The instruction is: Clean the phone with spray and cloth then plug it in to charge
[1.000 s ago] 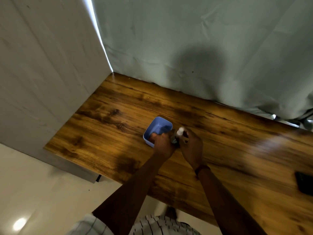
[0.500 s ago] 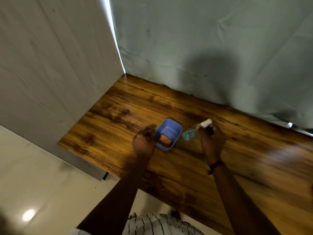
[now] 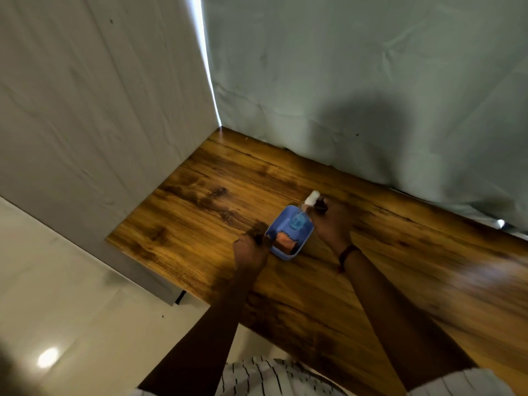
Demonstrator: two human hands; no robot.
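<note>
A small blue tray [image 3: 304, 238] sits on the wooden table [image 3: 200, 212]. An orange cloth [image 3: 284, 242] lies in its near end. My right hand [image 3: 328, 224] grips a small clear spray bottle [image 3: 297, 222] with blue liquid and a white cap. The bottle is tilted, its base low over the tray and its cap pointing away. My left hand [image 3: 251, 248] holds the tray's near-left rim with curled fingers. The phone is out of view.
A grey cloth backdrop [image 3: 343, 81] hangs along the table's far edge and a pale panel [image 3: 85, 110] stands at its left end. Pale floor [image 3: 57, 310] lies below the table's left and near edges.
My right hand has brought the spray bottle from beside the tray to over it. My left hand has moved onto the tray's rim.
</note>
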